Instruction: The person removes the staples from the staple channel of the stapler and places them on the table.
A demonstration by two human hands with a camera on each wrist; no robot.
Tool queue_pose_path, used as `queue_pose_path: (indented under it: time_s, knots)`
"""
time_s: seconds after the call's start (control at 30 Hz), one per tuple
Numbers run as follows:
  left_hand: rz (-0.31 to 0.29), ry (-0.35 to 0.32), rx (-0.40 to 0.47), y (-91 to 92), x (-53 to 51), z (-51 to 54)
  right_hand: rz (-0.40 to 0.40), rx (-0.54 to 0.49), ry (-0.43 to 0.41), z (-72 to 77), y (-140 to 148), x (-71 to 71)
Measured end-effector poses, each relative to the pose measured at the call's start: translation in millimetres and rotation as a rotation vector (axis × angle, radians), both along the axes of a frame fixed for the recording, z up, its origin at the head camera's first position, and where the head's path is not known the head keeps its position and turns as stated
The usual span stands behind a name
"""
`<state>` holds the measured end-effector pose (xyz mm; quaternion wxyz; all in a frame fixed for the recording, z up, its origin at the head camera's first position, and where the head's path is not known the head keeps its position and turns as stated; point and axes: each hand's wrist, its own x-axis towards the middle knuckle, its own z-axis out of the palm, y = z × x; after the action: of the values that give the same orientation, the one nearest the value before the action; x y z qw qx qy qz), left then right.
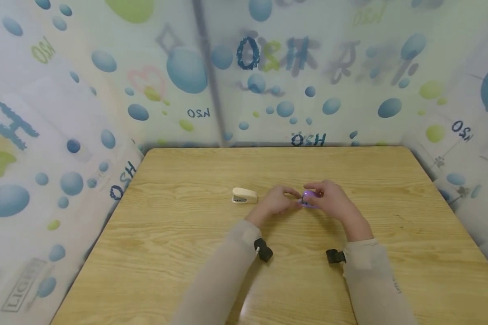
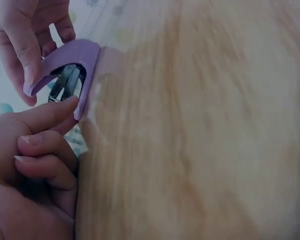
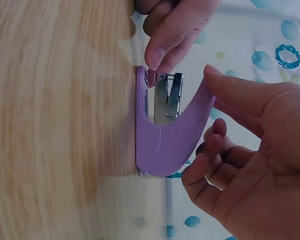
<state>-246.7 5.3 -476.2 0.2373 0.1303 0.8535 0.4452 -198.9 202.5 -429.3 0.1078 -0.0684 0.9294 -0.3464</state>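
A purple stapler [image 1: 308, 197] rests on the table, its top cover raised away from the metal magazine [image 3: 167, 99]. My right hand [image 1: 334, 198] pinches the front end of that cover between thumb and forefinger, while its other fingers curl loosely beside it. At the base's front tip, my left hand [image 1: 277, 200] pinches the stapler with thumb and forefinger; the left wrist view shows the remaining fingers [image 2: 45, 155] curled in. The stapler's purple body [image 3: 162, 147] is plain from the side in the right wrist view. Fingers partly cover it in the head view.
A cream stapler [image 1: 244, 195] lies to the left of my left hand. The wooden table [image 1: 179, 180] backs onto a curtain [image 1: 268, 117] printed with blue and green dots, which also rises at both sides. A small black camera sits at each wrist.
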Motion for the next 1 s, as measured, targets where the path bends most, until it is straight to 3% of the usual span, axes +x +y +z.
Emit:
queue_pose_path:
  time_s: [0.33,0.57,0.8,1.0]
  knots:
    - [0.080,0.008,0.020,4.5,2.8,-1.5,0.005,0.024,0.022,-2.7,-2,-0.5]
    - [0.092,-0.001,0.017,5.7,1.7,-2.6,0.002,0.028,0.031,-4.4,-1,-0.3]
    - [0.087,0.036,0.021,12.3,1.6,-5.2,0.004,0.053,0.096,-4.6,4,2.0]
    - [0.138,0.025,0.004,10.3,3.4,-3.3,0.039,0.040,0.103,-7.4,6,-1.8]
